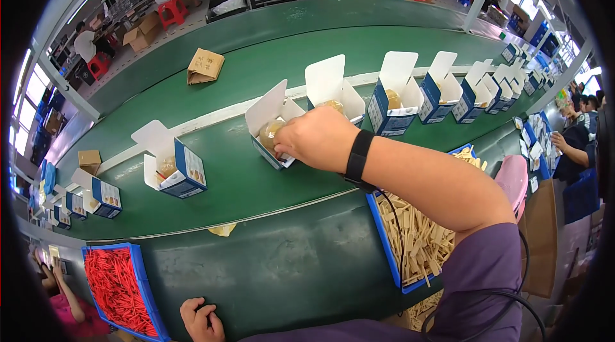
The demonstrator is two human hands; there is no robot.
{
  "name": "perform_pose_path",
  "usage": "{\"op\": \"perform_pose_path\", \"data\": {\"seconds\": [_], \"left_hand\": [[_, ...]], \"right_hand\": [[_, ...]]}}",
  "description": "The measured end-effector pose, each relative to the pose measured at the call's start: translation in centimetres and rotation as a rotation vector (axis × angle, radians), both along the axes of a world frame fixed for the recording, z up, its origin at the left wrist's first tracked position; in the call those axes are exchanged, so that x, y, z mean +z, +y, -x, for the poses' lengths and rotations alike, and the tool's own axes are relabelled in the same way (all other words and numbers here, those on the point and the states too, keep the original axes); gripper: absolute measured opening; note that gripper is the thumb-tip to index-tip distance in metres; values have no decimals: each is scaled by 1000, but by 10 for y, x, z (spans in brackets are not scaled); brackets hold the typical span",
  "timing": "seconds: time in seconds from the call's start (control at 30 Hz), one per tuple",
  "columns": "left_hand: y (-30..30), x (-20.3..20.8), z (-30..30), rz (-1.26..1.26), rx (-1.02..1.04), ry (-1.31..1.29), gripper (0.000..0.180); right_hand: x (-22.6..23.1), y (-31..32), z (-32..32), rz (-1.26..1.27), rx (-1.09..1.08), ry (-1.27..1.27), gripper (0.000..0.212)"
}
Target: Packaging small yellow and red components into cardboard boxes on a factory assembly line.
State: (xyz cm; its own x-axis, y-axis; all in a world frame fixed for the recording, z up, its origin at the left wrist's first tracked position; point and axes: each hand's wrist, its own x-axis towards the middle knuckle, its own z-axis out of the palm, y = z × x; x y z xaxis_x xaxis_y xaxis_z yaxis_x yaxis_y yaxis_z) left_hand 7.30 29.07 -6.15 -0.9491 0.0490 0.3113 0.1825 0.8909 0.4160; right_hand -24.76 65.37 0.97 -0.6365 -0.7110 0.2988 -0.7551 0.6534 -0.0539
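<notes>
The round tan ball (270, 133) inside the blue-and-white cardboard box (266, 107) looks stiff, best held by its sides; right hand (320, 139) at it, pinch hidden; left hand (202, 321), nearside of the box, loosely parted.

Boxes (387, 119): formed of smooth card
Belt (275, 60): finished smooth, with dull sheen
Bin (142, 278): moulded in plastic
Sticks (410, 233): cut from matt wood
Sleeve (487, 271): sewn of matt cloth
</notes>
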Motion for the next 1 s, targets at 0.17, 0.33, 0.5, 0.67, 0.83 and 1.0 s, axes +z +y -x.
{"op": "perform_pose_path", "data": {"seconds": [0.17,0.33,0.5,0.67,0.83,1.0], "left_hand": [[3,-3,3,32,-5,7,24],[9,-5,2,49,-2,-2,24],[14,-2,2,22,-1,2,24],[13,-6,-8,16,17,42,24],[11,17,-2,-20,-6,-28,23],[-6,54,-22,-304,34,-242,23]], "right_hand": [[-7,2,-5,50,19,73,14],[-4,8,-5,34,79,39,11],[-6,-18,2,-118,0,25,10],[1,-42,27,-195,-23,-67,11],[21,-31,30,-105,-60,-310,22],[28,-44,23,-152,-123,-331,27]]}}
